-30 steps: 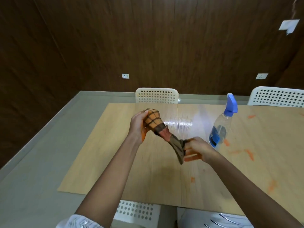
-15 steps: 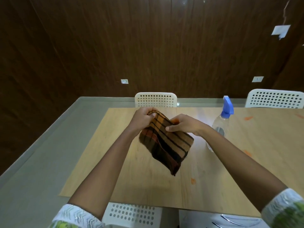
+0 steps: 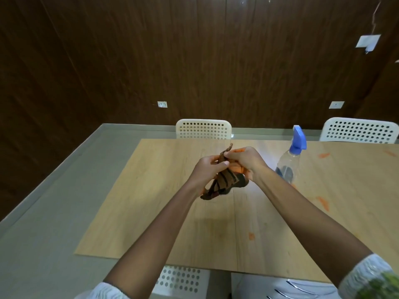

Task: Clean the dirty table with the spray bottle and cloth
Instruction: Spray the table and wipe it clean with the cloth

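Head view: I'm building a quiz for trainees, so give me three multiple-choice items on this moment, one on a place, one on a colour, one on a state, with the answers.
1. Where does the spray bottle stand?
A. on the table, to the right of the hands
B. on a chair
C. in the left hand

2. What colour is the bottle's spray head?
A. red
B. blue
C. green

3. How is the cloth held?
A. flat on the table
B. draped over the bottle
C. bunched in both hands, above the table

Answers: 1 A, it stands upright on the wood beside the right hand. 2 B, the trigger top is blue. 3 C, the left hand and right hand both grip it.
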